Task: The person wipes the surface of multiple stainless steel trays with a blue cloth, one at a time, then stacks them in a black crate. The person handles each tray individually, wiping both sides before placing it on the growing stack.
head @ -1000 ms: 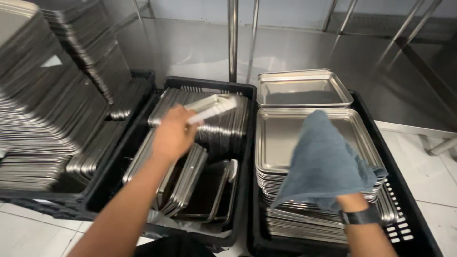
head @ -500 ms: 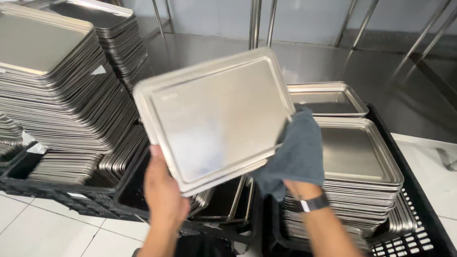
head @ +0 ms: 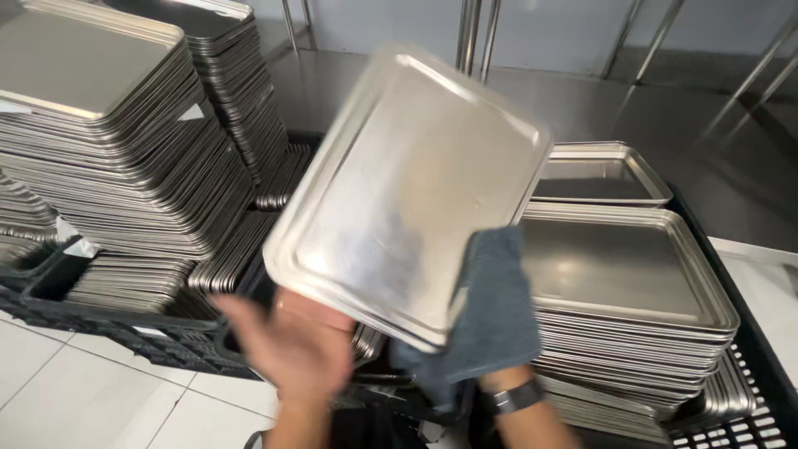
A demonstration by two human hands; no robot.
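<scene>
A steel tray [head: 407,191] is up in the air, tilted with its underside toward the person, well above the black crates on the floor. The right hand [head: 486,328] is wrapped in a grey cloth [head: 490,316] and clamped on the tray's lower right edge, cloth between fingers and metal; a dark watch [head: 515,397] sits on that wrist. The left hand [head: 287,345] is just below the tray's lower left corner, blurred, fingers spread; whether it touches the rim I cannot tell. To the right of the tray stands a tall stack of trays [head: 632,308] in a black crate [head: 761,366], its top tray face up, with a second, shorter stack [head: 598,175] behind it. To the left of the tray, big leaning piles of trays [head: 108,141] rise out of another crate [head: 91,324], and more trays stand on edge [head: 229,258] beside them. Behind the tray runs a steel counter [head: 665,116] with upright metal legs [head: 474,33]. Below the left piles the floor is white tile [head: 91,399].
</scene>
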